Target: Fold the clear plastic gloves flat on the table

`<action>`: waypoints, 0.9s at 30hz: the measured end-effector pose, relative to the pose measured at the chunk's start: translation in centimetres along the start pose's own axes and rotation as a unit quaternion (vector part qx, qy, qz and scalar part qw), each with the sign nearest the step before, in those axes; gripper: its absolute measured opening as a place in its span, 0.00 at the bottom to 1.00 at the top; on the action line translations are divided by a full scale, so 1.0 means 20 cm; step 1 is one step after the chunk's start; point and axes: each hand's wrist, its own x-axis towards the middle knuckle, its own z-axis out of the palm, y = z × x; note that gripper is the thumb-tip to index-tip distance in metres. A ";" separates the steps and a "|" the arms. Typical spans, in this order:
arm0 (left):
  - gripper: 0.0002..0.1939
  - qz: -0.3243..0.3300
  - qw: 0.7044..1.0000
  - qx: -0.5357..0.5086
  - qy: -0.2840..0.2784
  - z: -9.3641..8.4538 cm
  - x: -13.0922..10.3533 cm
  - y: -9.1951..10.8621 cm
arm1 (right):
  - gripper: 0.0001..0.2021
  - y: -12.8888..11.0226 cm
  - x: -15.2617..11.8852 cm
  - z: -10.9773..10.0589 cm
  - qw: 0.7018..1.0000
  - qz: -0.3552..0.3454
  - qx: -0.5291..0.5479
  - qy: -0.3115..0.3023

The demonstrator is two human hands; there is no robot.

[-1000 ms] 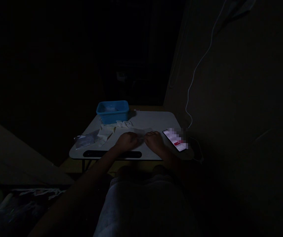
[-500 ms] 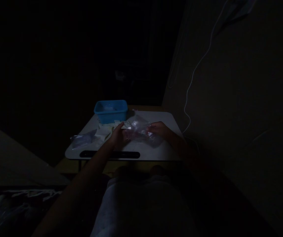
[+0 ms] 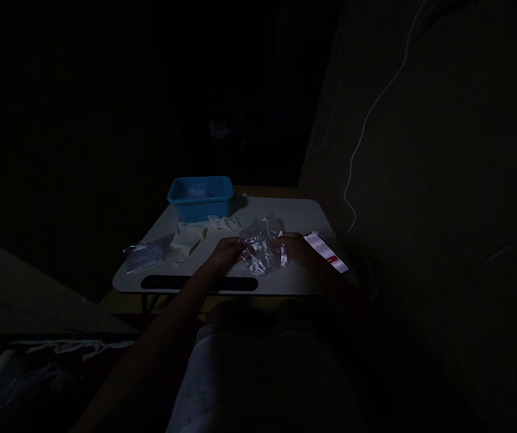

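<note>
A clear plastic bag [image 3: 263, 246], crinkled and shiny, is stretched between my two hands over the white table. My left hand [image 3: 228, 252] pinches its left edge, fingers closed. On the opposite edge, my right hand [image 3: 293, 245] grips the bag with fingers closed. Left of my left hand lies a crumpled pale cloth or paper [image 3: 188, 239]. Another clear plastic packet [image 3: 147, 252] rests at the table's left side. The room is dark, and whether the bag holds anything cannot be made out.
A blue plastic basket [image 3: 201, 209] stands at the table's back left, with something pale inside. A lit phone [image 3: 325, 251] lies at the right edge of the white folding table [image 3: 285, 207]. A black slot [image 3: 199, 283] runs along its front. A white cable [image 3: 361, 135] hangs by the right wall.
My left hand has moved right and lower, closing on the bag's edge. The bag is now bunched more between the hands. The lit phone has come into view beside my right arm.
</note>
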 end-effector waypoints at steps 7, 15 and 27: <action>0.12 0.026 0.999 0.032 0.031 -0.07 0.11 0.03 | 0.08 0.07 0.10 -0.04 1.000 0.000 -0.009 0.006; 0.14 0.042 0.998 0.045 0.026 -0.11 0.19 0.02 | 0.13 0.13 0.18 -0.09 0.991 -0.099 -0.088 0.007; 0.10 0.054 0.997 0.048 0.025 -0.12 0.19 0.01 | 0.14 0.11 0.13 -0.09 0.989 -0.114 -0.092 0.001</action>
